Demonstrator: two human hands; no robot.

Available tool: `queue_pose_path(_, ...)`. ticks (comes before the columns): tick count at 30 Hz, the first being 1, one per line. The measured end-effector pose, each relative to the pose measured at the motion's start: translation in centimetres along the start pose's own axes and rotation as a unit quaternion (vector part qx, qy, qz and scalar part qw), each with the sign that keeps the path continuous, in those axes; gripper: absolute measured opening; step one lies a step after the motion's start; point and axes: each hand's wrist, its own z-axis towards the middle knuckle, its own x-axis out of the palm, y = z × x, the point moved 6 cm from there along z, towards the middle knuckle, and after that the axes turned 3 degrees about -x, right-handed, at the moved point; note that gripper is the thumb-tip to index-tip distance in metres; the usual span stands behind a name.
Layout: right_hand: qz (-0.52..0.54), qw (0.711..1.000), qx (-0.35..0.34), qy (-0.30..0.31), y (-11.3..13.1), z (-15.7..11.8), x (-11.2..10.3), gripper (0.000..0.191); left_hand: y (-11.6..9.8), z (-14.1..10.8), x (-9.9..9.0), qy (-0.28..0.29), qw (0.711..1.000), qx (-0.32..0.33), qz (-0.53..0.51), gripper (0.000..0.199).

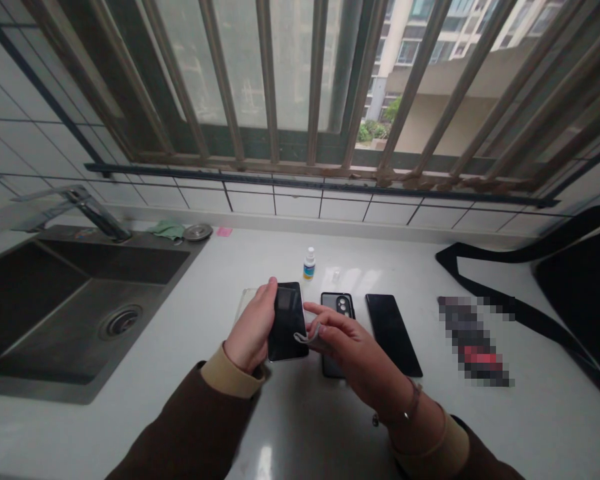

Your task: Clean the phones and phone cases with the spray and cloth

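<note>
Held phone: we've got a black smartphone (pixel 286 333) around the middle of the frame, raised off the white countertop (pixel 200 333), glossy face turned up to the camera.
Left hand: the left hand (pixel 253 327) grips it by its left edge, thumb near the top corner, fingers mostly hidden. We guess that's so most of the face stays uncovered.
Right hand: the right hand (pixel 363 357) pinches a folded grey cloth (pixel 314 339) between thumb and fingers, over the phone's lower right. The index finger reaches for the right edge; can't tell if it's touching. Bunching the cloth small probably gives better control.
Row on the right: a black phone case (pixel 333 368) lies partly behind the right hand, camera cutouts at the top, then a second smartphone (pixel 393 330) lies flat beside it. Looks like they're lined up for easy reach.
Little bottle: a white-capped bottle (pixel 309 265) stands upright above the held phone, likely parked there to stay clear of both hands.
Under the left hand: part of a pale, see-through flat piece (pixel 245 298) pokes out; we can't tell what it is.
Far left: steel sink (pixel 87 393), well apart from the phones.
</note>
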Motion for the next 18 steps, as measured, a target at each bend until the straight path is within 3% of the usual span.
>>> queue_pose_path(1, 0.018, 1.000, 0.021, -0.009, -0.1, -0.1, 0.1, 0.019, -0.2, 0.2, -0.4, -0.039, 0.994, 0.030, 0.098, 0.045)
queue_pose_path(3, 0.046, 0.996, 0.065, -0.036, -0.2, -0.2, 0.3, 0.021, -0.6, 0.4, -0.7, -0.092, 0.955, 0.067, 0.274, 0.056)
queue_pose_path(5, 0.053, 0.992, 0.098, -0.064, -0.2, -0.2, 0.4, 0.024, -0.6, 0.8, -0.7, -0.100, 0.924, 0.077, 0.362, 0.064)
queue_pose_path(8, 0.034, 0.989, 0.117, -0.088, -0.3, -0.2, 0.4, 0.025, -0.5, 1.1, -0.2, -0.084, 0.895, 0.100, 0.427, 0.071)
queue_pose_path(13, -0.016, 0.990, 0.106, -0.091, -0.6, -0.2, 0.1, 0.022, -0.5, 0.6, 0.7, -0.068, 0.823, 0.144, 0.546, 0.079)
queue_pose_path(18, -0.064, 0.991, 0.089, -0.079, -0.6, -0.3, 0.1, 0.022, -0.7, 0.0, 1.1, -0.058, 0.807, 0.150, 0.568, 0.083)
